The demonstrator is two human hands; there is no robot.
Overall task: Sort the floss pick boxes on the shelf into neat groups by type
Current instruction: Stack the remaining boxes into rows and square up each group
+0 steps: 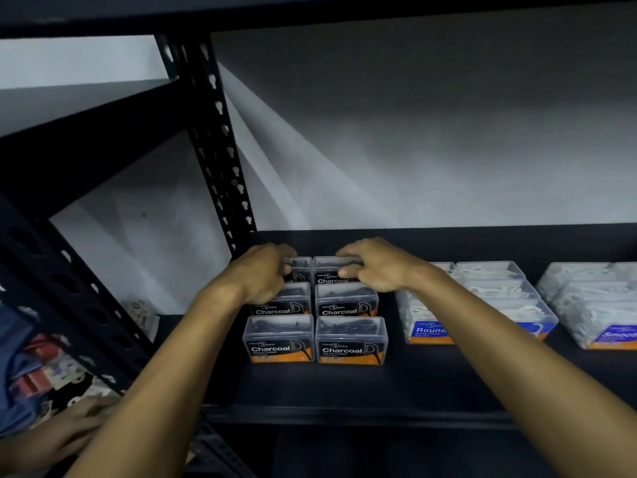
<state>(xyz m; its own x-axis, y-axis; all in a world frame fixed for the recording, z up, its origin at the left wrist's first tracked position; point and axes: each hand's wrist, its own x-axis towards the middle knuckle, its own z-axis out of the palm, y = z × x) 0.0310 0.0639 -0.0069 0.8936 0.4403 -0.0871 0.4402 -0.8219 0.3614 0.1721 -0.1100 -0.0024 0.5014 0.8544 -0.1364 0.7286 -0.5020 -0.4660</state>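
Six Charcoal boxes (pixel 350 339) sit in two neat rows on the black shelf (pixel 344 388). The left hand (pixel 262 274) grips the back left box (pixel 299 263). The right hand (pixel 375 267) pinches the back right box (pixel 331 270). The hands are apart. White Round boxes (pixel 427 322) sit just beside, on the right.

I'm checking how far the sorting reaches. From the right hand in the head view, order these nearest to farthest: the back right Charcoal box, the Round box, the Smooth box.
1. Back right Charcoal box: under the right hand, in its grip.
2. Round box: to the right, nearer the shelf front.
3. Smooth box: far right edge.
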